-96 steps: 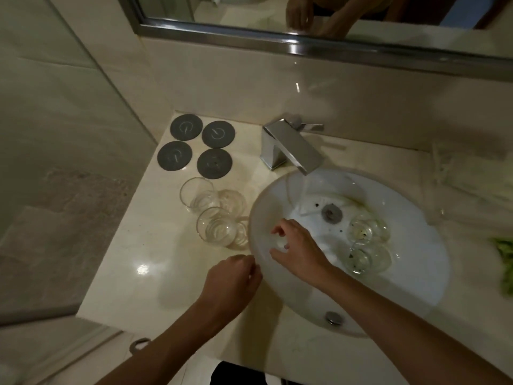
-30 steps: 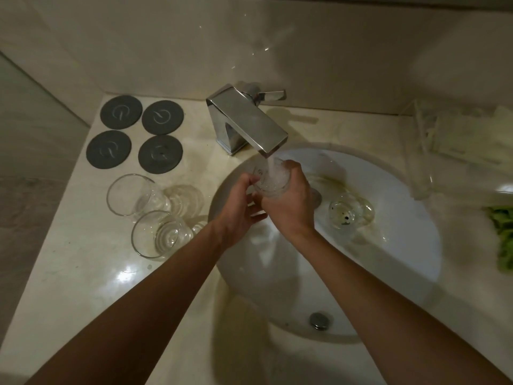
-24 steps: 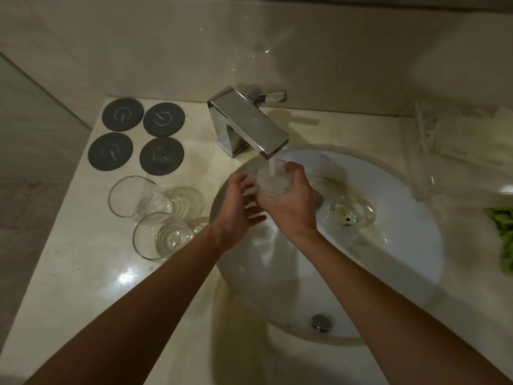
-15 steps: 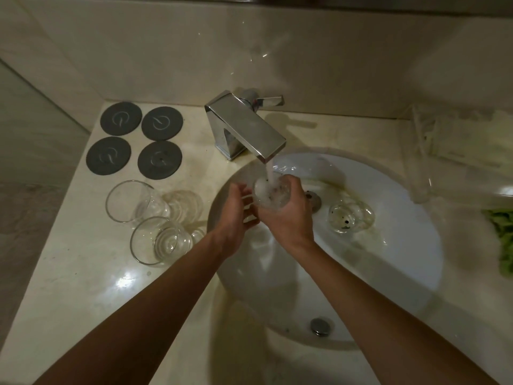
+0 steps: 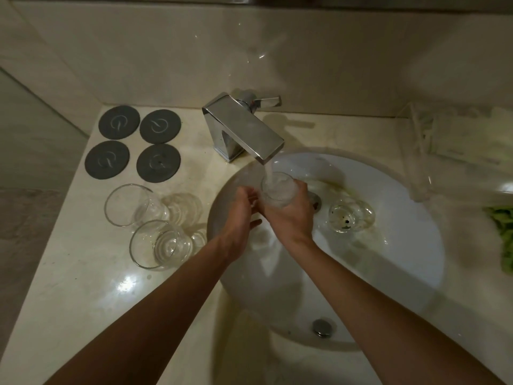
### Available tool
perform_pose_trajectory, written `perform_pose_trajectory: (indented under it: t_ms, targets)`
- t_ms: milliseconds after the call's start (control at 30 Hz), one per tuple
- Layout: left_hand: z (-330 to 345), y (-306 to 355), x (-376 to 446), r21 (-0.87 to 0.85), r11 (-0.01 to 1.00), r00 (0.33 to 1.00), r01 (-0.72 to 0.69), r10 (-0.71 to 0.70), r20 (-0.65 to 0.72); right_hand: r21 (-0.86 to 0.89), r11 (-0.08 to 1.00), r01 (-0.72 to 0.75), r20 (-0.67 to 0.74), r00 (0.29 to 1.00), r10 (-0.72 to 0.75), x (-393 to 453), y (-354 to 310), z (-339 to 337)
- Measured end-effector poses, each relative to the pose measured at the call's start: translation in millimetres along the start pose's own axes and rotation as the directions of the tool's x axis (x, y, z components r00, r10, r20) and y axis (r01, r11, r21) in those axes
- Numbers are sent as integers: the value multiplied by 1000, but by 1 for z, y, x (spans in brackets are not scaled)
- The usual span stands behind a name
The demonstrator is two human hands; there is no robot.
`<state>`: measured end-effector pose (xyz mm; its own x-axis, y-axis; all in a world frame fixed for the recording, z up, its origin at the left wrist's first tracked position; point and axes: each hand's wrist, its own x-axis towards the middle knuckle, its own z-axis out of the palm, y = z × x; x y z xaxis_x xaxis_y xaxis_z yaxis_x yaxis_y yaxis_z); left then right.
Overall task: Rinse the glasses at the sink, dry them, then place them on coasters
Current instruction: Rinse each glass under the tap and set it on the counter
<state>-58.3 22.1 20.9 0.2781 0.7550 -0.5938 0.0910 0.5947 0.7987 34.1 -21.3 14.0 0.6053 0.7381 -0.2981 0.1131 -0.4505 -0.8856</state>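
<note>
We see a clear round glass [image 5: 277, 188] under the square chrome tap [image 5: 244, 129], and water falls into it. Our right hand [image 5: 291, 218] grips this glass, its fingers curled around the far side. Our left hand [image 5: 241, 212] touches the glass at its left with fingers nearly straight; the fingertips are hidden. A second glass [image 5: 348, 215], with dark specks, lies in the white oval sink [image 5: 402, 259]. Two clear glasses [image 5: 155, 227] lie on the glossy marble counter [image 5: 83, 287], near four dark round coasters [image 5: 133, 144]. At right, pale things are blurred.
</note>
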Motion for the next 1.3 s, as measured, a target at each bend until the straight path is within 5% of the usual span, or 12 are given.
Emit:
perform_pose_trajectory:
  t_ms: [200,400,667,833,1000,1300]
  targets:
    - [-3,3,1,89,996,999,-29,32,-25,216,955,-205,169,971,170,-7,-1,9]
    - [-2,5,3,196,976,995,-91,95,-9,453,634,-627,378,779,500,1,-10,8]
    - [-1,0,-1,251,967,996,-34,52,-66,414,593,-691,454,721,524,0,-5,3]
    - [1,10,-6,239,971,1000,-5,7,-7,350,762,-545,300,836,460,-1,-3,12]
    - [-4,12,-2,251,964,994,86,-102,51,152,959,-240,176,961,213,-1,0,10]
    - [-6,17,6,278,949,974,148,-189,128,-196,962,188,124,978,-166,10,15,1]
